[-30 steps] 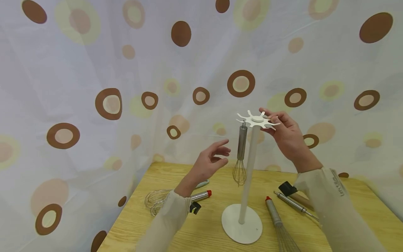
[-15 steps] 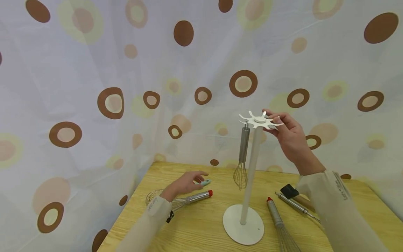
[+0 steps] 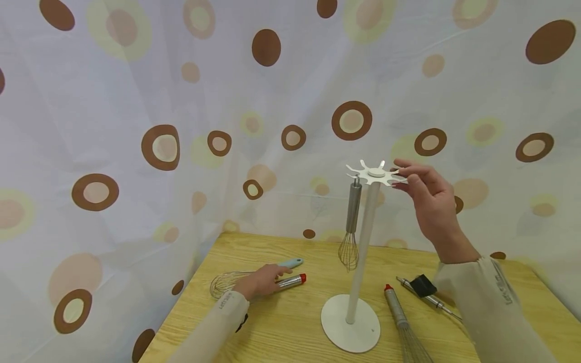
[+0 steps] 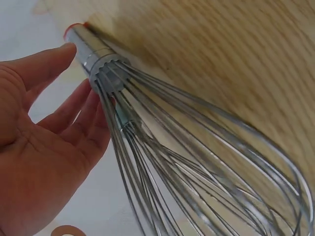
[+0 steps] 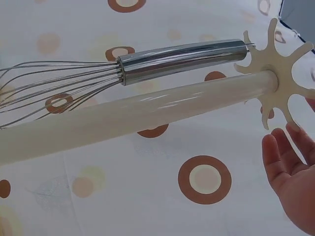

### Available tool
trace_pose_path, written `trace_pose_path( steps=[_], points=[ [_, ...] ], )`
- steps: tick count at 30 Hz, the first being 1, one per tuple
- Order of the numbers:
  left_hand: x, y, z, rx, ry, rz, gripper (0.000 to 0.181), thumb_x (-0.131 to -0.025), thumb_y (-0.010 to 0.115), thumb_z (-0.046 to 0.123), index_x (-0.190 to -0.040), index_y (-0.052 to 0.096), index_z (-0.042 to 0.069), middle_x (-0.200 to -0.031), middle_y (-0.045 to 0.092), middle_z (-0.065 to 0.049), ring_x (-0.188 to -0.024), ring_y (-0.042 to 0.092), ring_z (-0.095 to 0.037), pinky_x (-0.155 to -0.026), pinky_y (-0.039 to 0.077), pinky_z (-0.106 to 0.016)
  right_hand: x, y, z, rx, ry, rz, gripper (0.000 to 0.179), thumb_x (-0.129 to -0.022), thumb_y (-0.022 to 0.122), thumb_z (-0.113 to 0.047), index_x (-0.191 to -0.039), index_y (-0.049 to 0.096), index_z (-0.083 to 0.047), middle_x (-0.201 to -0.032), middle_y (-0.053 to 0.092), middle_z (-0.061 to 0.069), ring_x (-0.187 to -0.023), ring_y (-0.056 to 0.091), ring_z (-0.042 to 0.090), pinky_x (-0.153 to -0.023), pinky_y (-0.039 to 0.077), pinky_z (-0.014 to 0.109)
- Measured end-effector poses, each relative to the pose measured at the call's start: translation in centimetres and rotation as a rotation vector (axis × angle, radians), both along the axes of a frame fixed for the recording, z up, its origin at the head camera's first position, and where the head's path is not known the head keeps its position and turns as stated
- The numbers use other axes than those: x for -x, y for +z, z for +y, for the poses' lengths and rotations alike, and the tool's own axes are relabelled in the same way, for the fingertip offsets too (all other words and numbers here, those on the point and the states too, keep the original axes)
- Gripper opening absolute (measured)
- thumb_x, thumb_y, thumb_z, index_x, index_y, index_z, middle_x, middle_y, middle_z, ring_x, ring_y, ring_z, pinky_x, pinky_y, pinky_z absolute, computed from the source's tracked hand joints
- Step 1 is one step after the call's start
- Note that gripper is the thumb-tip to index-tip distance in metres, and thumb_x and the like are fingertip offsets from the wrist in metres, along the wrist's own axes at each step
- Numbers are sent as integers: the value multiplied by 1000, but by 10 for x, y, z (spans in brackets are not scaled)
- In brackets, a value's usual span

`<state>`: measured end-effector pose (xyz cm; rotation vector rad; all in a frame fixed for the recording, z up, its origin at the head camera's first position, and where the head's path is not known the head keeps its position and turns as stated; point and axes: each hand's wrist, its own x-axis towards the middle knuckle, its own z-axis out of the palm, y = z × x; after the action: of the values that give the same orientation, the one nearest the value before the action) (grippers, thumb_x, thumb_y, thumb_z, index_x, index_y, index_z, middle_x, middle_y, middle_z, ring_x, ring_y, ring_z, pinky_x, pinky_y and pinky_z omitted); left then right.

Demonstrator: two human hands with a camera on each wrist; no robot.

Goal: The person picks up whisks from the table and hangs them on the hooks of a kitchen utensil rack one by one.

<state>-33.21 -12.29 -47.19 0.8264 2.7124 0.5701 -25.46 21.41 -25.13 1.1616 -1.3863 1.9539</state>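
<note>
My left hand (image 3: 265, 280) is over a steel whisk (image 3: 292, 281) with a red handle end, lying on the table. In the left wrist view, the thumb tip is at the whisk's handle (image 4: 87, 44), and the loosely bent fingers lie behind the wires' base. A pale-blue-handled whisk (image 3: 291, 262) lies just behind it. My right hand (image 3: 433, 204) is at the white hanging rack (image 3: 376, 174), its fingers relaxed and fingertips by the hook ends; whether they touch is unclear. From a left hook hangs a small steel whisk (image 3: 353, 207), upright beside the post (image 5: 162, 108).
The rack's round base (image 3: 350, 330) stands on the wooden table (image 3: 281, 338). Right of it lie a large red-ended whisk (image 3: 399, 315) and a thin steel-handled utensil (image 3: 431, 300), partly behind the right forearm. A spotted curtain (image 3: 227, 91) hangs behind.
My left hand has dropped from beside the hanging whisk down to the red-ended whisk. My right hand has drawn back slightly to the right, its fingers loosening from the rack.
</note>
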Motion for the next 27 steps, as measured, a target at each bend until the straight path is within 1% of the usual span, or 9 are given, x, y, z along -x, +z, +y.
trace_pose_path(
  steps=[2, 4, 5, 7, 12, 14, 18, 23, 27],
  points=[
    [1, -1, 1, 11, 0, 7, 49, -91, 60, 2, -137, 50, 14, -125, 57, -13, -113, 56, -26, -86, 49, -38, -2, 0, 1, -13, -39, -7, 16, -94, 47, 10, -103, 61, 13, -123, 57, 16, -104, 57, 22, -86, 49, 28],
    [1, -2, 3, 22, 2, 13, 48, -92, 58, 1, -138, 50, 14, -123, 59, -12, -111, 56, -25, -87, 49, -38, -3, 0, 2, -22, -73, -19, 16, -92, 48, 13, -100, 63, 12, -122, 57, 16, -103, 58, 22, -85, 50, 27],
    [0, -2, 4, 23, 6, 15, 47, -93, 56, 1, -138, 50, 14, -122, 59, -12, -111, 57, -25, -87, 48, -39, -3, 0, 2, -25, -84, -24, 16, -91, 49, 13, -99, 63, 12, -122, 58, 16, -103, 57, 22, -84, 50, 26],
    [0, -4, 7, 48, 8, 40, 46, -94, 54, 2, -138, 50, 15, -123, 59, -10, -113, 55, -24, -90, 47, -39, -3, -1, 3, -30, -87, -24, 16, -91, 49, 15, -99, 63, 13, -121, 58, 16, -105, 57, 23, -84, 50, 26],
    [2, -11, 11, 136, 18, 82, 50, -93, 53, -2, -138, 50, 19, -134, 53, -5, -124, 47, -27, -97, 42, -42, -6, 0, 4, -65, -140, -28, 15, -90, 51, 14, -100, 62, 14, -121, 60, 14, -110, 57, 21, -84, 50, 24],
    [1, -13, 12, 146, 22, 82, 52, -92, 53, -5, -138, 51, 19, -136, 51, -6, -126, 45, -28, -97, 42, -42, -7, 0, 4, -77, -162, -35, 15, -90, 52, 13, -101, 62, 14, -122, 61, 13, -112, 57, 21, -84, 50, 23],
    [2, -15, 12, 151, 20, 98, 52, -91, 54, -6, -137, 51, 20, -135, 52, -7, -123, 48, -28, -93, 44, -40, -7, 0, 4, -101, -194, -45, 15, -92, 52, 10, -102, 61, 14, -124, 60, 12, -116, 55, 18, -85, 49, 22],
    [0, -14, 14, 164, 9, 117, 54, -90, 54, -7, -136, 53, 21, -134, 53, -4, -122, 49, -25, -93, 44, -38, -6, 0, 4, -135, -193, -39, 15, -94, 49, 8, -103, 60, 13, -127, 58, 12, -122, 51, 19, -86, 49, 23],
    [-1, -12, 15, 136, 2, 118, 51, -92, 55, -4, -135, 53, 23, -132, 54, -4, -118, 52, -22, -86, 45, -33, -3, 0, 3, -139, -171, -28, 14, -95, 48, 6, -102, 58, 13, -128, 57, 13, -124, 50, 20, -87, 49, 23]
  ],
)
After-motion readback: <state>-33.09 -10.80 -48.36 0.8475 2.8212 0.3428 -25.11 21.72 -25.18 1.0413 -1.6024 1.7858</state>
